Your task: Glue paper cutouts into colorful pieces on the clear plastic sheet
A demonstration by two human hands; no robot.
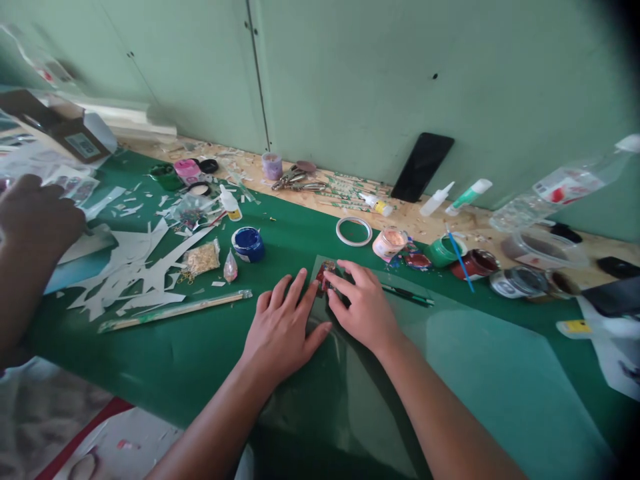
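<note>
A small reddish, patterned piece lies at the top corner of a clear plastic sheet on the green tabletop. My left hand rests flat, fingers spread, its index fingertip at the left edge of that piece. From the other side, my right hand touches the piece with bent fingers spread apart, which partly cover it. Just right of that hand a dark pen lies on the sheet. An open jar of blue paint and a teardrop-shaped ornament are left of my hands.
At the left, another person's hand is over white paper scraps. Behind my hands are a tape roll and a peach paint jar. A phone leans on the wall; a plastic bottle tilts at right.
</note>
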